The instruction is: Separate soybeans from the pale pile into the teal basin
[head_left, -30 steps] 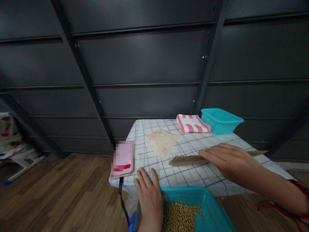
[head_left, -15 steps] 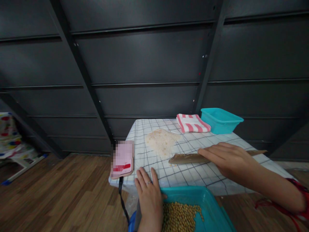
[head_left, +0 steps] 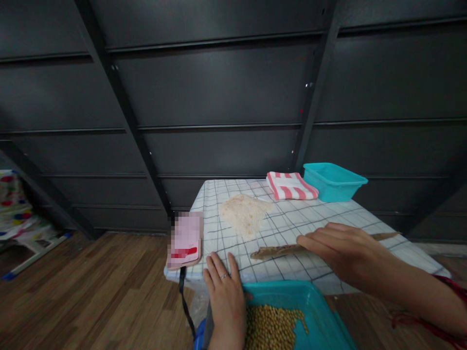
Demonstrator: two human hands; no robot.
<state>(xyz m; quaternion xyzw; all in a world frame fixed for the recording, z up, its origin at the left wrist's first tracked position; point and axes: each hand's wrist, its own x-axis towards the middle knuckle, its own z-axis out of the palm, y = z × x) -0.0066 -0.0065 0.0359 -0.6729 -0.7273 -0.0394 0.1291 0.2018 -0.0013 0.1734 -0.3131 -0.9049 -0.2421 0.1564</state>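
Observation:
My right hand (head_left: 337,250) is closed on a long flat brown cardboard strip (head_left: 273,251) that lies edge-down across the checked tablecloth (head_left: 292,223), just in front of a pale pile of grain (head_left: 243,213). My left hand (head_left: 225,296) rests flat, fingers together, on the left rim of a teal tray (head_left: 314,301) that holds yellow beans (head_left: 272,326) at the table's near edge.
A red-and-white striped folded cloth (head_left: 290,185) and an empty teal tub (head_left: 333,181) sit at the table's far side. A pink phone (head_left: 185,239) with a black strap lies at the table's left corner. Dark metal wall behind; wooden floor at left.
My right hand has drawn the cardboard strip nearer to me and lower on the table. The left hand has not moved.

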